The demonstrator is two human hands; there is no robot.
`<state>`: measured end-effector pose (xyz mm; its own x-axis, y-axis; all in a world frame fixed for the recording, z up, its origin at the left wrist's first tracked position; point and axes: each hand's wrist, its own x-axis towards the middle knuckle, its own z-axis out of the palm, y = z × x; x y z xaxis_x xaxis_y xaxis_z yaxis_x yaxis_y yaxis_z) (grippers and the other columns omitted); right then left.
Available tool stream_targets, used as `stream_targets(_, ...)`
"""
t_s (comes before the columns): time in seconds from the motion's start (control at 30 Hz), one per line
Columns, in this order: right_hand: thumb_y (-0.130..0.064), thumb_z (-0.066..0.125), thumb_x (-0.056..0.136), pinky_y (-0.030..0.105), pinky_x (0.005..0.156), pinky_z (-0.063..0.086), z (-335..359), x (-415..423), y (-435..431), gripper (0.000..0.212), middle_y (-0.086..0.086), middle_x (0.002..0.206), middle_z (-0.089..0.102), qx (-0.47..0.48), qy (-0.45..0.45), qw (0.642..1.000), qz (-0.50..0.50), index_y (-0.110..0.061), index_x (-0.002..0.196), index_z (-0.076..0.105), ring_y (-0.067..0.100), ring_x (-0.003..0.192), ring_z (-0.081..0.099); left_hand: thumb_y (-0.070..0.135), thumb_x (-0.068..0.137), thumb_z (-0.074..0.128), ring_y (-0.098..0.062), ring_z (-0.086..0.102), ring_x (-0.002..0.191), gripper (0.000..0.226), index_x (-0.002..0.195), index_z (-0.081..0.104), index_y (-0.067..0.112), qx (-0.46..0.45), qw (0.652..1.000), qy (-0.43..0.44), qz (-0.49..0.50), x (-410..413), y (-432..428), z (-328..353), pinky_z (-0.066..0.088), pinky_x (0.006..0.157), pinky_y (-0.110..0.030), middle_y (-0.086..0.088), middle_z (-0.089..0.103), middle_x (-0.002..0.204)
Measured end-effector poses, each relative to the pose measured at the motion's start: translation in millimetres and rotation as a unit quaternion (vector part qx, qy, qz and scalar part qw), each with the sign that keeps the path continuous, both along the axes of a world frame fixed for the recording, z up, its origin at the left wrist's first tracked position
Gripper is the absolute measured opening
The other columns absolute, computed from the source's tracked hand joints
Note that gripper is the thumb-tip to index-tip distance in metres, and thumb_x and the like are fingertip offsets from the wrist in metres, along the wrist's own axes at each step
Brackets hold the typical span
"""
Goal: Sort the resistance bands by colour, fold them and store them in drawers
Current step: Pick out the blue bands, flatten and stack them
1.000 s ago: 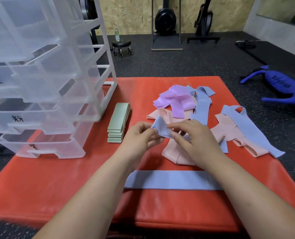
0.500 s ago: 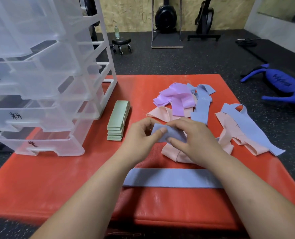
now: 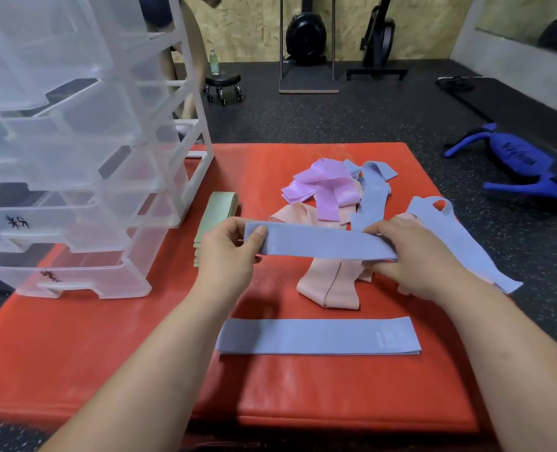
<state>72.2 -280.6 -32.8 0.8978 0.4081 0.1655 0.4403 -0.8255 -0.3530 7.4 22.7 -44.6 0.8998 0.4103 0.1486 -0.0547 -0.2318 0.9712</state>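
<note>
Blue-grey resistance band [image 3: 319, 241] hangs taut above the middle of the red mat [image 3: 75, 353], my left grip [image 3: 228, 256] pinched on one end and my right grip [image 3: 423, 259] curled round the other. I see a second blue-grey band [image 3: 316, 336] flat on the mat's near part, and folded green bands [image 3: 216, 216] on its left side.

Spread well apart since a second ago: left grip [image 3: 228, 252] and right grip [image 3: 414, 256], earlier almost touching. Drawn out flat and straight between them: blue band [image 3: 319, 243], earlier bunched small. Now pinched at each end.
</note>
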Motion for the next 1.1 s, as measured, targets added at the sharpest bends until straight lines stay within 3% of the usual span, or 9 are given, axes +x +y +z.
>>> stream_targets(0.13, -0.057, 0.084, 0.076, 0.027, 0.093, 0.039, -0.1, -5.4, -2.9, 0.066, -0.016, 0.119, 0.055, -0.031, 0.105, 0.993, 0.032, -0.04, 0.133, 0.056, 0.007, 0.113, 0.051, 0.014, 0.097, 0.075, -0.029, 0.073, 0.073, 0.005, 0.093, 0.074, 0.012, 0.018, 0.998, 0.064, -0.01, 3.4, 5.5, -13.1, 0.065, 0.071, -0.051, -0.017, 0.078, 0.087)
stream_targets(0.23, -0.046, 0.081, 0.085, 0.027, 0.098, 0.043, -0.5, -5.3, -7.8, 0.051, -0.013, 0.128, 0.062, -0.023, 0.123, 0.992, 0.025, -0.037, 0.131, 0.061, 0.009, 0.117, 0.058, 0.02, 0.095, 0.078, -0.031, 0.072, 0.07, 0.008, 0.091, 0.074, 0.014, 0.033, 0.995, 0.09, -0.004, 3.6, 12.0, -20.5, 0.063, 0.072, -0.06, -0.016, 0.077, 0.083)
stream_targets(0.3, -0.034, 0.08, 0.088, 0.029, 0.084, 0.047, 1.0, -5.8, -13.0, 0.038, -0.007, 0.118, 0.07, -0.024, 0.113, 0.993, -0.015, -0.043, 0.121, 0.063, 0.007, 0.095, 0.064, 0.024, 0.093, 0.079, -0.032, 0.072, 0.069, 0.008, 0.09, 0.075, 0.017, 0.039, 0.995, 0.095, 0.009, 4.0, 16.9, -21.1, 0.063, 0.074, -0.06, -0.011, 0.077, 0.08)
stream_targets(0.4, -0.024, 0.078, 0.089, 0.034, 0.07, 0.056, 6.6, -5.7, -17.4, 0.036, -0.003, 0.085, 0.078, 0.052, 0.128, 0.988, -0.072, -0.047, 0.11, 0.06, 0.015, 0.064, 0.069, 0.023, 0.094, 0.08, -0.037, 0.076, 0.076, 0.01, 0.091, 0.076, 0.015, 0.024, 0.995, 0.094, 0.024, 3.1, 21.3, -17.8, 0.064, 0.074, -0.058, -0.009, 0.078, 0.08)
stream_targets(0.53, -0.026, 0.085, 0.084, 0.031, 0.088, 0.053, 15.0, -7.0, -21.5, 0.035, -0.013, 0.107, 0.074, 0.154, 0.05, 0.982, -0.098, -0.042, 0.111, 0.07, 0.013, 0.097, 0.069, 0.024, 0.095, 0.079, -0.027, 0.074, 0.074, 0.01, 0.092, 0.077, 0.014, 0.024, 0.996, 0.077, 0.041, -0.9, 25.3, -12.0, 0.067, 0.072, -0.044, -0.013, 0.077, 0.087)
stream_targets(0.73, -0.013, 0.077, 0.093, 0.017, 0.063, 0.053, 27.8, -28.1, -24.9, 0.032, 0.003, 0.094, 0.073, 0.337, 0.139, 0.926, -0.094, -0.031, 0.119, 0.074, 0.019, 0.072, 0.064, 0.024, 0.096, 0.079, -0.01, 0.066, 0.068, 0.008, 0.09, 0.081, 0.019, 0.005, 0.997, 0.075, 0.019, -15.1, 34.9, -2.3, 0.064, 0.07, -0.033, -0.007, 0.076, 0.09)
stream_targets(0.9, -0.001, 0.073, 0.093, 0.019, 0.057, 0.054, 27.6, -49.7, -31.0, 0.034, 0.008, 0.089, 0.072, 0.367, 0.203, 0.903, -0.096, -0.023, 0.119, 0.073, 0.014, 0.059, 0.064, 0.02, 0.091, 0.083, -0.01, 0.058, 0.059, 0.008, 0.09, 0.079, 0.014, 0.014, 0.998, 0.062, -0.001, -34.8, 41.2, 5.2, 0.057, 0.059, -0.026, 0.006, 0.063, 0.066)
stream_targets(0.97, 0.001, 0.067, 0.096, 0.02, 0.055, 0.052, 24.1, -59.3, -33.3, 0.031, -0.001, 0.075, 0.067, 0.384, 0.235, 0.888, -0.097, -0.017, 0.122, 0.07, 0.015, 0.056, 0.066, 0.02, 0.091, 0.084, -0.009, 0.057, 0.056, 0.009, 0.089, 0.078, 0.013, 0.017, 0.998, 0.067, -0.006, -42.2, 44.0, 6.5, 0.054, 0.057, -0.024, 0.004, 0.064, 0.067)
stream_targets(1.1, 0.002, 0.069, 0.095, 0.026, 0.063, 0.049, 13.9, -75.3, -39.7, 0.027, -0.009, 0.059, 0.06, 0.339, 0.232, 0.905, -0.11, -0.013, 0.119, 0.069, 0.011, 0.051, 0.058, 0.014, 0.09, 0.084, -0.014, 0.055, 0.059, 0.012, 0.083, 0.076, 0.009, 0.006, 0.993, 0.109, -0.039, -59.1, 47.9, 8.4, 0.055, 0.058, -0.027, -0.002, 0.068, 0.07)
